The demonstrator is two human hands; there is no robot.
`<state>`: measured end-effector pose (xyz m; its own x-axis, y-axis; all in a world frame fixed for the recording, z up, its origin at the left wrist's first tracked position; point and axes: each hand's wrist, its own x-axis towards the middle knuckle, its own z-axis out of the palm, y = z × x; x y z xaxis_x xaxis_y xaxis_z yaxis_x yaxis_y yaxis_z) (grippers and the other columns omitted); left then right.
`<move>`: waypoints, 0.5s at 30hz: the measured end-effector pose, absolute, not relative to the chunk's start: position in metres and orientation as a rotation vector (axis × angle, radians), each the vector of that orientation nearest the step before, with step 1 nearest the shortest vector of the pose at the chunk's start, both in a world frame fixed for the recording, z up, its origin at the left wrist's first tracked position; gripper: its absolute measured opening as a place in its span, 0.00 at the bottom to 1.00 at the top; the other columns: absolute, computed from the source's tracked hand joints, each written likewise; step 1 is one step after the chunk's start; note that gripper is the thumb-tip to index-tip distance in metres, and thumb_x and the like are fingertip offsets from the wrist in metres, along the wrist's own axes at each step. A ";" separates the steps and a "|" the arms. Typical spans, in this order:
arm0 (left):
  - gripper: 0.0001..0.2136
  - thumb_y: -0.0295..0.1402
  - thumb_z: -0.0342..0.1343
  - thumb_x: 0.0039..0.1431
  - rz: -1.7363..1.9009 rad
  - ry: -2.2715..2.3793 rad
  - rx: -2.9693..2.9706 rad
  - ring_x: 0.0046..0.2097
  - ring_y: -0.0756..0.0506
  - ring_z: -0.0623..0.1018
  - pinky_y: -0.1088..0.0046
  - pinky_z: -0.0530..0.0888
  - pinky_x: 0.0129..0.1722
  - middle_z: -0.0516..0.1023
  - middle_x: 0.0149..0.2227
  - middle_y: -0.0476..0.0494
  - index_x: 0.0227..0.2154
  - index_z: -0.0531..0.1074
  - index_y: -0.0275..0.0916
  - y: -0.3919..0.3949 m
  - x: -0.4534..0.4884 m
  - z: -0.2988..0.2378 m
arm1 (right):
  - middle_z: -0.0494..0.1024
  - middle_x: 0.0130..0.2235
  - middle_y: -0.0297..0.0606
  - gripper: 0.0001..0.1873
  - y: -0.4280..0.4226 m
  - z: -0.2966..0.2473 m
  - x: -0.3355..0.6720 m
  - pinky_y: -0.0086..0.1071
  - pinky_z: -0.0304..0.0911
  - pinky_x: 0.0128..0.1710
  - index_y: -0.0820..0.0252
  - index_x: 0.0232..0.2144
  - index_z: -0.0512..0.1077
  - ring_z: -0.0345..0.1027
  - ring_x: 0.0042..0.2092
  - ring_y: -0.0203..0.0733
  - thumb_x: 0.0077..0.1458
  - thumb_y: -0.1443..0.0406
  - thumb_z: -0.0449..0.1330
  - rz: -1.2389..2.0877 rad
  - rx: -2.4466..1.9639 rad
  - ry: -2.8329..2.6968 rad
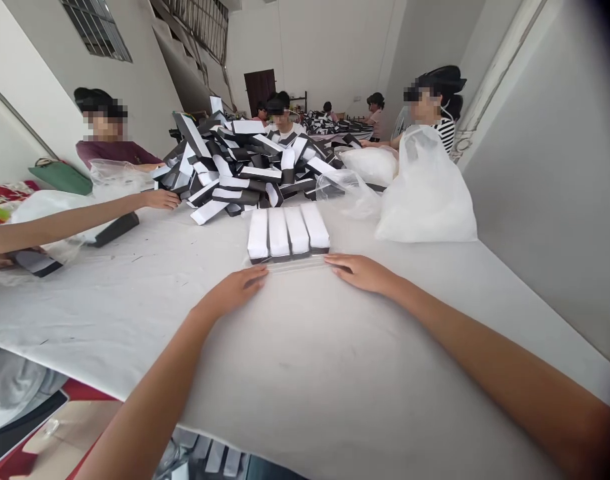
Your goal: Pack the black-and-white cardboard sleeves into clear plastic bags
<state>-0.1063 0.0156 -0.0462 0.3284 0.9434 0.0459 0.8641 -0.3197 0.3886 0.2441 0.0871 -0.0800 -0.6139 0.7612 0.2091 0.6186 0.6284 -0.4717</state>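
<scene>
A clear plastic bag (297,265) lies flat on the white-covered table, its near edge stretched toward me. Inside it, as far as I can see, several white boxes (279,233) with black lower sides sit side by side in a neat row. My left hand (239,288) pinches the bag's near left corner between thumb and fingers. At the near right corner, my right hand (363,273) has its fingers closed on the same plastic edge. The boxes stand just beyond my fingertips, apart from both hands.
A large heap of black-and-white boxes (249,167) fills the table's far side. A white plastic sack (427,193) stands at the right. From the left, another person's arm (85,217) reaches to the heap. Other people sit around the tables. The white tablecloth (305,373) spans the foreground.
</scene>
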 end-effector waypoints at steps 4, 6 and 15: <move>0.22 0.51 0.48 0.62 0.467 1.693 2.184 0.61 0.39 0.69 0.61 0.66 0.60 0.69 0.61 0.50 0.55 0.71 0.50 0.017 -0.125 -0.045 | 0.69 0.60 0.28 0.22 0.093 -0.081 0.258 0.47 0.58 0.61 0.46 0.57 0.69 0.63 0.60 0.49 0.62 0.57 0.52 0.540 -1.158 -2.391; 0.21 0.49 0.49 0.61 0.486 1.722 2.156 0.60 0.40 0.70 0.60 0.66 0.60 0.70 0.60 0.50 0.53 0.72 0.50 0.017 -0.129 -0.044 | 0.71 0.58 0.30 0.21 0.095 -0.082 0.260 0.47 0.60 0.59 0.47 0.54 0.71 0.65 0.58 0.50 0.61 0.57 0.53 0.533 -1.165 -2.356; 0.15 0.40 0.44 0.63 0.529 1.886 2.342 0.53 0.42 0.75 0.53 0.50 0.66 0.77 0.51 0.50 0.44 0.74 0.47 0.022 -0.130 -0.047 | 0.77 0.48 0.35 0.12 0.104 -0.087 0.260 0.39 0.64 0.51 0.54 0.40 0.73 0.71 0.48 0.43 0.58 0.66 0.52 0.530 -1.115 -2.198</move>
<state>-0.1299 0.0221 -0.0468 0.1785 0.9612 0.2105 0.9305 -0.2344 0.2813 0.2602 0.1044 -0.0868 -0.4591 0.8214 0.3386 0.5771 0.5654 -0.5892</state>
